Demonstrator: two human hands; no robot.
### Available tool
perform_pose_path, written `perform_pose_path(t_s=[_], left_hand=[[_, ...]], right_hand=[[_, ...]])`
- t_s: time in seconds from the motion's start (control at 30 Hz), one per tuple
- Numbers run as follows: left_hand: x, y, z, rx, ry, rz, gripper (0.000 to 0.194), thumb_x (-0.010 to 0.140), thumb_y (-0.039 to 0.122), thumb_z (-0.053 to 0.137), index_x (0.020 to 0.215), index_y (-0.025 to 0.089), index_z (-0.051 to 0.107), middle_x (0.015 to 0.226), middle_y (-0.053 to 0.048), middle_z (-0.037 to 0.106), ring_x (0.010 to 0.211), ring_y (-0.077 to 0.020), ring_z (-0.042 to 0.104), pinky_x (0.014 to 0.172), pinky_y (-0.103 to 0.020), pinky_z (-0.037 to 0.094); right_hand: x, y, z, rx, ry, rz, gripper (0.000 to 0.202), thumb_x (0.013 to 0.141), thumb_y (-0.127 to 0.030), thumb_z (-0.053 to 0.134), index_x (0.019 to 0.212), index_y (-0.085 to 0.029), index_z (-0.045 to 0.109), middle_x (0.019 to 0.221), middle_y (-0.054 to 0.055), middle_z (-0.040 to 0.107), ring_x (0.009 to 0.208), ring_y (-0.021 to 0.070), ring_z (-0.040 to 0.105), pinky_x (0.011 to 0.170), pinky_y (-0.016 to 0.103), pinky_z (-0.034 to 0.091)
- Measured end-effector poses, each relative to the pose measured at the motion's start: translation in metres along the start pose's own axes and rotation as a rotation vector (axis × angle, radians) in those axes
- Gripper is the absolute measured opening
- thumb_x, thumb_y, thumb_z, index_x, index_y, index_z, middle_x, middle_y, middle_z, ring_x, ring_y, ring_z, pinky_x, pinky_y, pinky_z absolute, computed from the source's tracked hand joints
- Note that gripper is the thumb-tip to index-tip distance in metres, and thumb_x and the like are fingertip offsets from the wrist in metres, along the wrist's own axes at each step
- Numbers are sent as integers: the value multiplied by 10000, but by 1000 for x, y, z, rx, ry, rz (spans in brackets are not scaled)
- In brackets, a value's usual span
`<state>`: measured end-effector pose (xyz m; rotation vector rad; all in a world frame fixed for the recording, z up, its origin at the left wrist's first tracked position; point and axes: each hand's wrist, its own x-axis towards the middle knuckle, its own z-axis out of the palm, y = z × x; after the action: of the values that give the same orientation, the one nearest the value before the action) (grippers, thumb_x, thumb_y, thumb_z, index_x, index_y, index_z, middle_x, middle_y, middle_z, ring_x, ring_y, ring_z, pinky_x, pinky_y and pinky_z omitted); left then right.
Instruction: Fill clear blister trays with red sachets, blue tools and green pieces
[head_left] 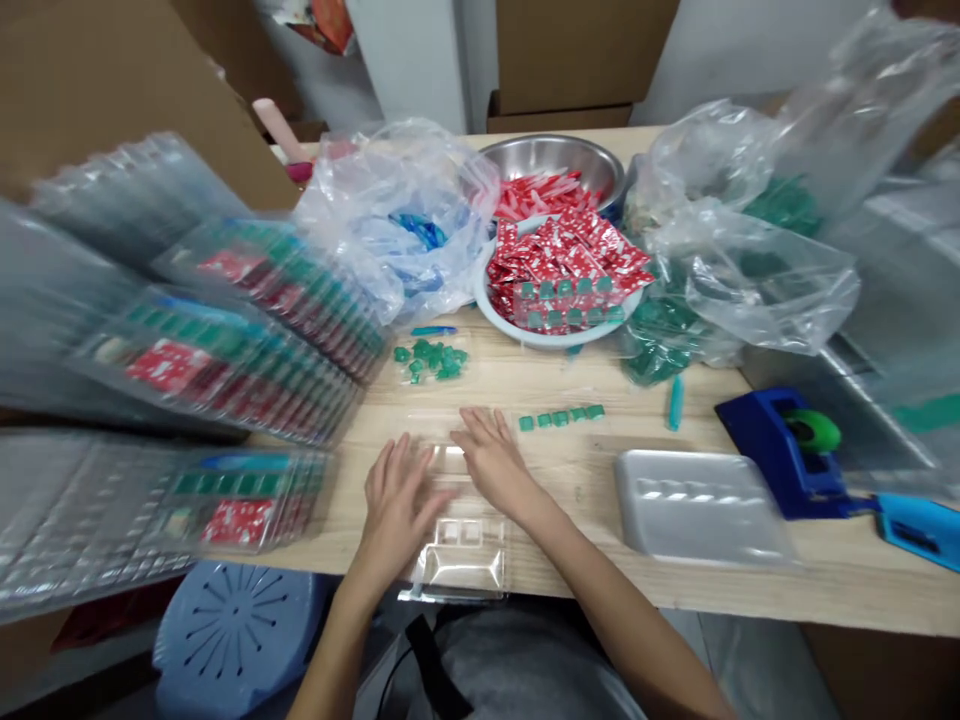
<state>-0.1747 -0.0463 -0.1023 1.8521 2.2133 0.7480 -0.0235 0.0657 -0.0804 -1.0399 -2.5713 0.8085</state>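
A clear plastic tray (459,568) with moulded compartments lies at the table's front edge. My left hand (394,508) rests over its left side, fingers spread. Across the tray's upper part reaches my right hand (495,462), palm down with fingers stretched out. Neither hand visibly grips anything; the tray's upper part is partly hidden under them. Just right of my right hand lies a row of green square pieces (561,417). Beyond my hands, loose green pieces (435,360) sit in a clear tray with a blue stick (433,330) behind them.
Filled clear trays (225,370) stand stacked at left. Behind are a bowl of red packets (570,250), a metal bowl (551,150) of red and pink sticks, and plastic bags (405,220). At right are a stack of clear trays (697,510) and a blue tape dispenser (772,450).
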Motion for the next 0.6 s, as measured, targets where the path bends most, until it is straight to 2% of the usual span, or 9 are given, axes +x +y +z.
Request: perform_pose_path(t_s=[0.1,0.2,0.3,0.37,0.43,0.5,0.53,0.6], left_hand=[[-4,3,9,108,-11,69,443,863,426,617,1268,247,624,1488,-174,441,1383,-385,376,1100,-624,308],[-3,3,21,159,40,59,392,883,411,593,1230,236,643,1462,-194,460,1355,-408,403,1070,-653,319],[1,3,26,142,97,80,386,897,403,572,1237,227,622,1404,-207,508,1317,-405,449,1036,-645,367],[11,5,22,66,172,88,362,903,385,563,1234,247,610,1359,-180,548,1290,-374,488,1031,-612,397],[32,11,10,-62,211,110,306,905,365,548,1180,260,633,1299,-155,593,1239,-350,539,1010,-587,434],[71,22,-6,-195,197,163,257,901,362,535,1082,244,672,1208,-148,651,1155,-342,599,978,-575,467],[97,30,-13,-225,177,200,267,896,379,529,1056,229,681,1170,-141,678,1127,-333,620,986,-557,473],[157,50,-23,-253,159,247,307,906,392,487,1067,218,681,1128,-105,709,1093,-289,646,999,-492,485]], right_hand=[[-15,-6,-14,-6,60,37,381,887,-62,511,1235,-141,645,1451,187,496,1393,284,431,1180,538,295],[-35,-3,-43,47,265,-8,312,909,-117,504,1161,-161,682,1335,168,609,1283,278,556,1109,509,424],[-51,17,-94,53,482,-34,265,926,-195,505,1106,-201,699,1237,136,674,1175,269,631,998,471,530],[-57,36,-139,17,579,-10,261,940,-235,487,1091,-231,700,1228,118,678,1163,260,635,1006,474,517],[-58,53,-182,-84,705,-21,221,923,-250,528,1052,-234,706,1148,102,714,1107,255,659,974,456,533],[-56,64,-215,-182,831,5,204,910,-210,531,1020,-225,701,1068,83,734,1039,241,680,935,441,546],[-55,67,-225,-211,873,17,198,908,-197,528,1008,-223,697,1041,74,737,1013,232,685,915,426,552],[-52,66,-233,-233,903,13,196,916,-192,515,996,-225,691,1018,64,738,980,213,690,881,391,561]])
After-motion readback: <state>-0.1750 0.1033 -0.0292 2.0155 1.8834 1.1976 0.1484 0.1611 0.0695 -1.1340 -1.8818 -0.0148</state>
